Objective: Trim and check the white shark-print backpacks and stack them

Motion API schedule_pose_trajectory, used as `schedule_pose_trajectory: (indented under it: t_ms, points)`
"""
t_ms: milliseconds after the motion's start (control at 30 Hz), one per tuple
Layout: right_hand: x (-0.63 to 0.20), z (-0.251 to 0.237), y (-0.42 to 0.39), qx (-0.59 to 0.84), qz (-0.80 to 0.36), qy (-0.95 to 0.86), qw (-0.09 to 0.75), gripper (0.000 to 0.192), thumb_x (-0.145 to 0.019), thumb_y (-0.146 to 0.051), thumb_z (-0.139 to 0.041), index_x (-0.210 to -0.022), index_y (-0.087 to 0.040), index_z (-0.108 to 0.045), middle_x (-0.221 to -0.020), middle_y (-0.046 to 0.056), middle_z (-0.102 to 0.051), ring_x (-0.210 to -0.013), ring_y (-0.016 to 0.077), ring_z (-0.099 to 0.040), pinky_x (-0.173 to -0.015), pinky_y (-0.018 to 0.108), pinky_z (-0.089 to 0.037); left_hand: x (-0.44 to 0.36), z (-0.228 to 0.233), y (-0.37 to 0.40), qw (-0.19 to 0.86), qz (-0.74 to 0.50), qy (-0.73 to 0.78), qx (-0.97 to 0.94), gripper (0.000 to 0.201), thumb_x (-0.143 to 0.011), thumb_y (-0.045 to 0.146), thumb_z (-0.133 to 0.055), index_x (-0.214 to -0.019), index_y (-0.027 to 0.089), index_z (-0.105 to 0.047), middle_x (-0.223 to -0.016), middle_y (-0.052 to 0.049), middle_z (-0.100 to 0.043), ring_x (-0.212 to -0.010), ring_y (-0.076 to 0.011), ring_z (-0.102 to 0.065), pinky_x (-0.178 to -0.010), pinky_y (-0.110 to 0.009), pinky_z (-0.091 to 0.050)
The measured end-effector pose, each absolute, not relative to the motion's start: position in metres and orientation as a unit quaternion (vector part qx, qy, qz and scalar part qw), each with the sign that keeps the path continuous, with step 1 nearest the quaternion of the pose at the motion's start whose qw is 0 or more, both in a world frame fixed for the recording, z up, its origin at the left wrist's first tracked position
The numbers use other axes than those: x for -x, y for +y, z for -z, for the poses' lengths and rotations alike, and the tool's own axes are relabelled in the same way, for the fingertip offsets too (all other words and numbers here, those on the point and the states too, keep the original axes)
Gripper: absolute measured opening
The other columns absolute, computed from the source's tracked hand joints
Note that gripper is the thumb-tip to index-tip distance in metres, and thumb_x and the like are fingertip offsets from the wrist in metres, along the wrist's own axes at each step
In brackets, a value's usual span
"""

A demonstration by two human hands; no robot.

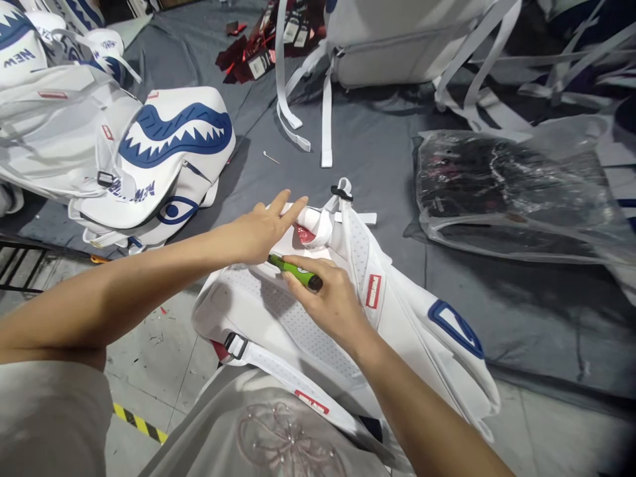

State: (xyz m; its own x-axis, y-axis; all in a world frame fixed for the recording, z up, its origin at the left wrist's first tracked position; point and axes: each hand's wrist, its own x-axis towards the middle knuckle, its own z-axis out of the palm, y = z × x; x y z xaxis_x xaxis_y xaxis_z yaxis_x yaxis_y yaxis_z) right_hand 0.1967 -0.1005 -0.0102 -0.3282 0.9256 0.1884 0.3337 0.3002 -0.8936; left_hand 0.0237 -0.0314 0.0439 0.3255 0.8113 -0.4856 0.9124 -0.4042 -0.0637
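Observation:
A white backpack lies across the table edge and my lap, its padded mesh back facing up. My right hand is closed around a short green tool with a black end; its exact kind is unclear. The tool's front end points at the bag fabric, close to the heel of my left hand. My left hand rests on the upper part of the backpack, fingers stretched out and apart, thumb hidden. Beside its fingertips are a bundled white strap and a red patch.
White backpacks with blue shark-mouth prints are piled at left. Red tags lie at the back, near another white bag with hanging straps. A clear plastic bag with dark contents sits at right. A small pin-like piece lies mid-table.

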Motion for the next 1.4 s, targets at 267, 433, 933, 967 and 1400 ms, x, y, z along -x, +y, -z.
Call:
schedule_pose_trajectory:
  t_ms: [267, 433, 933, 967, 1400]
  points:
    - [-0.189, 0.013, -0.101, 0.443, -0.334, -0.743, 0.374, 0.022, -0.089, -0.024, -0.064, -0.108, -0.021, -0.076, -0.088, 0.004, -0.078, -0.078, 0.0182, -0.07, -0.079, 0.032, -0.053, -0.027, -0.052, -0.033, 0.096, 0.234, 0.529, -0.81, 0.118, -0.075, 0.009, -0.063, -0.158, 0.028, 0.02, -0.168, -0.021, 0.007, -0.136, -0.0404, -0.045, -0.094, -0.039, -0.051]
    - [-0.21, -0.016, -0.105, 0.445, -0.324, -0.755, 0.356, 0.011, -0.087, -0.022, -0.065, -0.09, -0.022, -0.076, -0.081, 0.001, -0.077, -0.074, 0.0156, -0.071, -0.079, 0.029, -0.052, -0.021, -0.052, -0.039, 0.058, 0.201, 0.514, -0.832, 0.104, -0.078, 0.006, -0.055, -0.161, 0.019, 0.006, -0.166, -0.027, -0.005, -0.131, -0.0411, -0.053, -0.1, -0.045, -0.048]
    - [-0.447, 0.084, 0.038, 0.723, -0.031, -0.687, 0.067, 0.049, -0.083, -0.007, -0.053, -0.131, -0.007, -0.064, -0.135, 0.019, -0.062, -0.123, 0.0302, -0.053, -0.103, 0.037, -0.043, -0.012, -0.026, -0.039, 0.019, 0.151, 0.533, -0.832, 0.095, -0.08, 0.012, -0.048, -0.163, 0.023, -0.003, -0.168, -0.019, -0.011, -0.121, -0.0376, -0.058, -0.095, -0.048, -0.051]
    - [-0.441, 0.089, 0.038, 0.715, -0.032, -0.696, 0.065, 0.05, -0.084, -0.008, -0.053, -0.133, -0.007, -0.062, -0.135, 0.019, -0.061, -0.123, 0.0298, -0.053, -0.104, 0.037, -0.042, -0.012, -0.026, -0.04, 0.018, 0.145, 0.532, -0.834, 0.095, -0.08, 0.012, -0.049, -0.163, 0.024, -0.003, -0.168, -0.019, -0.012, -0.122, -0.038, -0.058, -0.096, -0.048, -0.051]
    - [-0.41, 0.087, -0.012, 0.65, 0.031, -0.758, 0.046, 0.061, -0.098, -0.031, -0.051, -0.153, -0.008, -0.038, -0.161, 0.022, -0.031, -0.141, 0.0362, -0.039, -0.098, 0.042, -0.051, -0.011, -0.026, -0.04, -0.01, 0.152, 0.524, -0.838, 0.093, -0.083, 0.014, -0.049, -0.162, 0.022, -0.002, -0.167, -0.019, -0.012, -0.121, -0.0376, -0.057, -0.097, -0.047, -0.05]
